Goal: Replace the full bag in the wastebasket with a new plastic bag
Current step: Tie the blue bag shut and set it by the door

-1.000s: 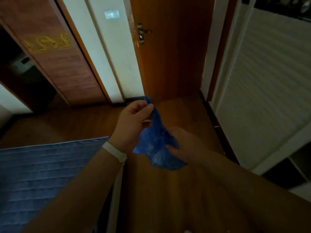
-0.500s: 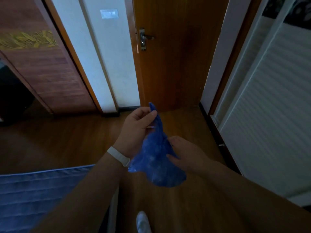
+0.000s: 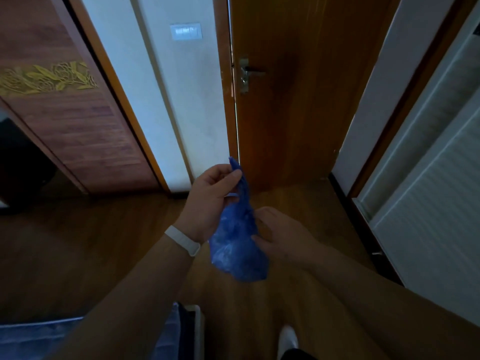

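Observation:
A crumpled blue plastic bag hangs in front of me at the middle of the view. My left hand, with a white band on its wrist, pinches the bag's top end between thumb and fingers. My right hand holds the bag's lower right side with its fingers. No wastebasket is in view.
A brown wooden door with a metal handle stands straight ahead, slightly ajar. A wardrobe with a gold flower pattern is at the left, white slatted doors at the right. A blue mattress corner lies lower left. My white shoe shows below.
The view has moved toward the door and the mattress has slid down out of the frame. Both hands still hold the blue bag, now stretched a bit longer.

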`<state>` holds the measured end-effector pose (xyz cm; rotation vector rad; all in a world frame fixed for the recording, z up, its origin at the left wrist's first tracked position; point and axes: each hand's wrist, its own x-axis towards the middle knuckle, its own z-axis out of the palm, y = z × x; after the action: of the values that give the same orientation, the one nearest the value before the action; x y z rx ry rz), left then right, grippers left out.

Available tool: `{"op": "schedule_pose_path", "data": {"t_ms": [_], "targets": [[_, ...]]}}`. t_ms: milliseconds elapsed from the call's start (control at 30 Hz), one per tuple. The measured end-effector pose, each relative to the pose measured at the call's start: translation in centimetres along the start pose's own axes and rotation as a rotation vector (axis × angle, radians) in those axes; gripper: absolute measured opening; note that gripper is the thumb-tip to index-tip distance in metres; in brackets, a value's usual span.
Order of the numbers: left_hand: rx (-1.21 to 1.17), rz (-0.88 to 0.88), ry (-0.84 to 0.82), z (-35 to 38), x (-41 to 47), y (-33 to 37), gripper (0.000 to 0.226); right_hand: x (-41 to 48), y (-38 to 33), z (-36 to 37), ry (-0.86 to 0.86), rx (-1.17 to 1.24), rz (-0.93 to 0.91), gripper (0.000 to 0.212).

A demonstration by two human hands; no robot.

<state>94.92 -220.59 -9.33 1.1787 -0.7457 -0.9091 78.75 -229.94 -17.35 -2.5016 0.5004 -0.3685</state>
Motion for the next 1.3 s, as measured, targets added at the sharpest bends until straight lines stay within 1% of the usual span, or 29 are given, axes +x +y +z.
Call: {"op": "schedule_pose_path", "data": {"t_ms": [67,200,300,433,567,667,733,800,867,967,1033,1200,1300], "targets": [[-0.005,-0.009,0.025,-1.3,3.1,-0.5,0.009,3.1,1.6,0.6,-0.017,0.000,-0.005,0.032],[0.000,-0.029,0.040,-3.2,7.9,-1.5,0.008,8.3,5.2,2.3,-0.051,0.003,0.013,0.042],[-0.003,-0.045,0.112,-5.1,13.4,-2.5,0.004,14.3,8.7,3.1,-0.112,0.012,-0.012,0.042],[-0.024,-0.079,0.189,-6.9,20.3,-2.5,0.007,22.0,12.0,2.6,-0.141,0.033,-0.070,0.040],[-0.013,-0.070,0.237,-7.7,26.6,-1.7,0.006,28.6,15.1,1.2,-0.176,0.042,-0.107,0.040],[0.011,-0.064,0.269,-8.5,30.8,-1.0,0.004,33.1,17.2,0.4,-0.170,0.040,-0.124,0.047],[0.010,-0.054,0.288,-9.1,33.2,-0.8,0.005,35.5,18.1,0.1,-0.183,0.040,-0.114,0.045],[0.040,-0.043,0.298,-9.9,35.5,-0.6,0.007,37.8,19.0,-0.2,-0.202,0.040,-0.121,0.045],[0.064,-0.036,0.295,-10.9,37.9,-0.7,0.004,40.0,19.8,-0.4,-0.207,0.039,-0.131,0.044],[0.040,-0.038,0.285,-12.7,41.4,-1.3,0.006,43.2,21.0,-0.5,-0.195,0.058,-0.121,0.043],[0.028,-0.040,0.265,-14.3,43.5,-2.0,0.002,45.3,21.8,-0.1,-0.205,0.055,-0.104,0.045],[0.025,-0.082,0.257,-19.0,49.3,-4.1,0.011,51.5,24.0,2.2,-0.232,0.013,-0.051,0.046],[-0.030,-0.118,0.269,-22.0,53.1,-5.0,0.014,56.0,25.2,3.8,-0.246,-0.020,-0.014,0.047]]}}
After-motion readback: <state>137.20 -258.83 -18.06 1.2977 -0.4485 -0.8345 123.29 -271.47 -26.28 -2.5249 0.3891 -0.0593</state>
